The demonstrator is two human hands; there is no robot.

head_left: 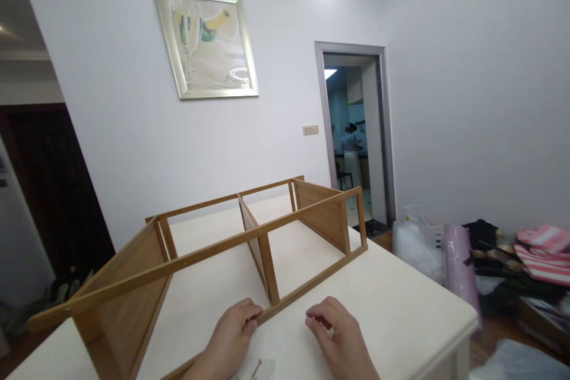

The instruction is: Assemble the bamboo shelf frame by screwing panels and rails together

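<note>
A wooden shelf frame lies on its side on a cream table, with two end panels and a middle divider between long rails. My left hand has its fingers curled round the near bottom rail, right beside the foot of the divider. My right hand rests on the tabletop just right of that joint, with its fingers curled in a loose pinch; whatever they hold is too small to make out. A small clear bag lies on the table between my wrists.
A framed picture hangs on the white wall. Through the doorway a person stands in a far room. Bags and a purple roll are piled at the right. The table's right edge falls off near that pile.
</note>
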